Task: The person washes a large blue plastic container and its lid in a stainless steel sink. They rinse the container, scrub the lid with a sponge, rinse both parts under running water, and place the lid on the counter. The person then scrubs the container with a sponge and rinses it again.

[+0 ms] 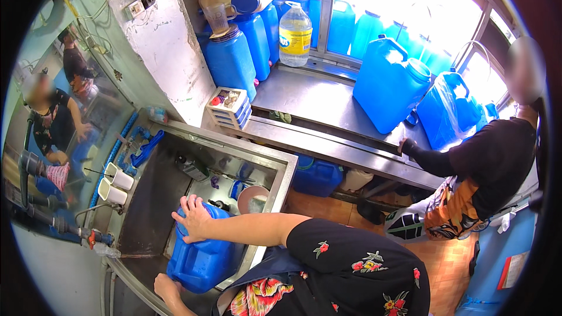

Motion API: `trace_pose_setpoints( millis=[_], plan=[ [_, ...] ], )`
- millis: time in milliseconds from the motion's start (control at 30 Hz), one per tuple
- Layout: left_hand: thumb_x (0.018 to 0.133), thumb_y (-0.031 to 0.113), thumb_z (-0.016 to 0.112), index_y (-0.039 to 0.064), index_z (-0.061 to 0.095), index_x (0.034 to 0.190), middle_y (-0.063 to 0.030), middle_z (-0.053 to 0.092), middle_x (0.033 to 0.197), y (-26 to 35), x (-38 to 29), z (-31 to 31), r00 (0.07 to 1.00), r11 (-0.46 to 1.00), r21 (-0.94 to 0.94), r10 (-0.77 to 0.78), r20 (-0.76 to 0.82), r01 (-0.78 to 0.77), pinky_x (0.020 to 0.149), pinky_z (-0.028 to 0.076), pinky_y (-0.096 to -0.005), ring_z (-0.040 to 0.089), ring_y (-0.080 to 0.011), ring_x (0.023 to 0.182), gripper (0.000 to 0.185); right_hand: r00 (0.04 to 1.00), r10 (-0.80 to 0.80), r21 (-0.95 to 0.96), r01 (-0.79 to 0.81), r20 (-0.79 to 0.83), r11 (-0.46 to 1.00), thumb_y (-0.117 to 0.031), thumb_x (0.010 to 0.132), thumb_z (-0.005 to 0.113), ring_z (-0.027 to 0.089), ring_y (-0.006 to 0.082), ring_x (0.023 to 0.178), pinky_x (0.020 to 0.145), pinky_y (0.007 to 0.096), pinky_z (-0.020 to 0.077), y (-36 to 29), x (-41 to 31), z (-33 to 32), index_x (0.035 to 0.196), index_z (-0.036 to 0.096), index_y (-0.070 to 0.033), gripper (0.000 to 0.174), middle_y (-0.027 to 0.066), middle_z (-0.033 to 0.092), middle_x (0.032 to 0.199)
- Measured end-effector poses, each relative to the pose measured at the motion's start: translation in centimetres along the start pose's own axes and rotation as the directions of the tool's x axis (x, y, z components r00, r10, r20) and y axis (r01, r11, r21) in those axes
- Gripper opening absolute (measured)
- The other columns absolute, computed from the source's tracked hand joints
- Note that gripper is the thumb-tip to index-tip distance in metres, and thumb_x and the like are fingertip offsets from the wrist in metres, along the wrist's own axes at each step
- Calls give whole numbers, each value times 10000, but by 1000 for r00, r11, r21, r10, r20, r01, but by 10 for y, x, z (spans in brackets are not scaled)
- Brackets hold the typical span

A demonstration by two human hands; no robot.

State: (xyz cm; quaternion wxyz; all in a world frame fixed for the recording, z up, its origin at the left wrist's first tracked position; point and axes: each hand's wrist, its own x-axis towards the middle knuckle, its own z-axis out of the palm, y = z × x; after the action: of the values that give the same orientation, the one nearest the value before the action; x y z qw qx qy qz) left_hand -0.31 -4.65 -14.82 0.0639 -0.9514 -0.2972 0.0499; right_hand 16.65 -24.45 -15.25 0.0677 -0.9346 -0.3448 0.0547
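Observation:
A blue plastic water container (202, 263) is held tilted over the stainless steel sink (145, 210). My right hand (193, 219) lies over its blue screw cap end, fingers spread around the rim. Low at the container's other end, my left hand (167, 289) is curled against its edge; the fingertips are hidden. Inside the basin, beyond the container, are a pink bowl (252, 197), a blue scrub brush (236, 189) and a dark bottle (192, 167).
White holders (118, 176) and a valved pipe (90, 237) line the wall side. A drawer box (229, 107) stands by a steel counter (303, 96) with several blue containers (386, 83). A co-worker (487, 162) stands there on the right. A mirror (74, 118) hangs on the left.

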Motion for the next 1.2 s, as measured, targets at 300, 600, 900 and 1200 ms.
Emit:
trace_pose_setpoints(
  millis=[300,600,900,1200],
  plan=[
    [504,64,795,12,631,662,-188,671,747,-4,-11,14,998,999,38,-12,-67,14,667,541,-438,676,-372,763,234,993,-62,31,66,-105,997,-656,765,553,345,484,1217,971,567,320,0,-4,6,1451,402,-210,832,296,341,1408],
    [625,406,813,19,687,760,-215,668,779,17,-76,-5,994,968,-245,-23,109,49,711,521,-481,655,-399,766,429,993,-116,-80,118,21,990,-739,729,544,382,440,1247,855,556,409,-26,78,-11,1403,438,-203,868,242,435,1333],
    [817,560,640,-37,681,791,-149,664,689,40,-107,17,796,382,-715,-105,596,585,553,525,-364,651,-259,533,599,537,-632,392,500,559,772,-337,571,750,502,394,1209,890,632,421,-96,168,-16,1014,736,-215,460,113,500,1368],
    [880,556,576,65,629,680,-47,618,607,51,-111,37,699,-139,-696,-31,714,704,441,379,-248,569,-126,472,533,624,-546,243,507,559,827,-657,715,680,524,380,1186,913,619,407,-106,175,-23,1247,622,-179,718,125,537,1344]
  ],
)
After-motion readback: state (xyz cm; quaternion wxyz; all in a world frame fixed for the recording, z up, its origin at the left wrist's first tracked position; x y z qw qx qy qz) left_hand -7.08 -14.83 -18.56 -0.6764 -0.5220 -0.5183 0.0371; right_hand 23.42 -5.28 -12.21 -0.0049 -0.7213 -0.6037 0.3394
